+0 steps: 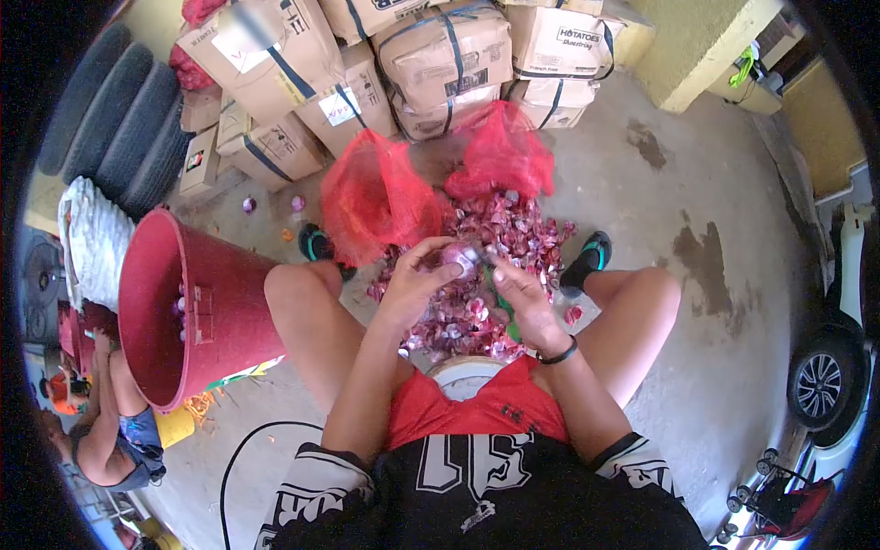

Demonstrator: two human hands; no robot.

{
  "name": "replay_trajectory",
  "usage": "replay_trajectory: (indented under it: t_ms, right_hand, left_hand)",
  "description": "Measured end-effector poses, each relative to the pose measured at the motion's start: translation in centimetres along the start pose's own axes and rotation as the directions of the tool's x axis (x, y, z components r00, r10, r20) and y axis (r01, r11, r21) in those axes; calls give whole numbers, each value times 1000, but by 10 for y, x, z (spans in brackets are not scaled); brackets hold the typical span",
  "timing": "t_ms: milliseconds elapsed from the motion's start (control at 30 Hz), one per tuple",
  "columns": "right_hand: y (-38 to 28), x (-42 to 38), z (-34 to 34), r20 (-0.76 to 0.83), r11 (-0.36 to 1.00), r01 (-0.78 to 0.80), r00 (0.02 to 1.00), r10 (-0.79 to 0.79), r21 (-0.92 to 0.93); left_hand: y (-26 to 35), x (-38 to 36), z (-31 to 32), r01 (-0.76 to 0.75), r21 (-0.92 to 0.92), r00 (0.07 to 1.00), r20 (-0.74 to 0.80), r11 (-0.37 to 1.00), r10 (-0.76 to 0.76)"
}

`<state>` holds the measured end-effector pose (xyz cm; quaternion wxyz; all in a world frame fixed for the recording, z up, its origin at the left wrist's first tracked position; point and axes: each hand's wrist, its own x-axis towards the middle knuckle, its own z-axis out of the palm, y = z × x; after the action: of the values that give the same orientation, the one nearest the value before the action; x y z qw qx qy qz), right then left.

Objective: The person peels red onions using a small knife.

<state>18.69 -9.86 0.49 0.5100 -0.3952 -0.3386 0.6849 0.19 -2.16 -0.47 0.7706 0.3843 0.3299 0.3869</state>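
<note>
My left hand is closed around a red onion, with the thumb pressed on its near side. Against the onion's right side, my right hand grips a small knife whose green handle shows below the fingers; its blade is mostly hidden. Beneath both hands lies a heap of red onion skins on the floor. Two red mesh sacks, one standing open and one slumped, sit at the far side of the heap.
A tall red bin leans on my left, with onions inside. Strapped cardboard boxes are stacked ahead, beside old tyres. Another person sits at far left. A stroller and a car wheel are at right.
</note>
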Motion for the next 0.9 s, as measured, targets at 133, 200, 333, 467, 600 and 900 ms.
replay_trajectory:
  t_ms: [133,200,333,467,600,900]
  right_hand:
    - [-11,11,-28,-74,979,-9,997,24,204]
    - [3,20,-38,-266,999,-13,964,4,-33]
    - [5,18,-29,-299,827,-70,946,-122,-558]
    - [-6,6,8,-170,658,38,953,-249,-752]
    - [-2,11,22,2,518,314,856,-517,-796]
    - [-5,13,19,55,446,323,855,-516,-835]
  left_hand:
    - [0,-5,-4,-13,-166,986,162,986,40]
    - [4,-7,1,21,-265,987,157,964,22]
    - [1,-2,4,-24,-349,998,42,937,41]
    - [-12,2,7,-107,-279,991,-101,954,82]
    - [-15,3,15,-144,-240,980,-166,960,105]
    - [-16,4,15,-130,-261,984,-150,956,93]
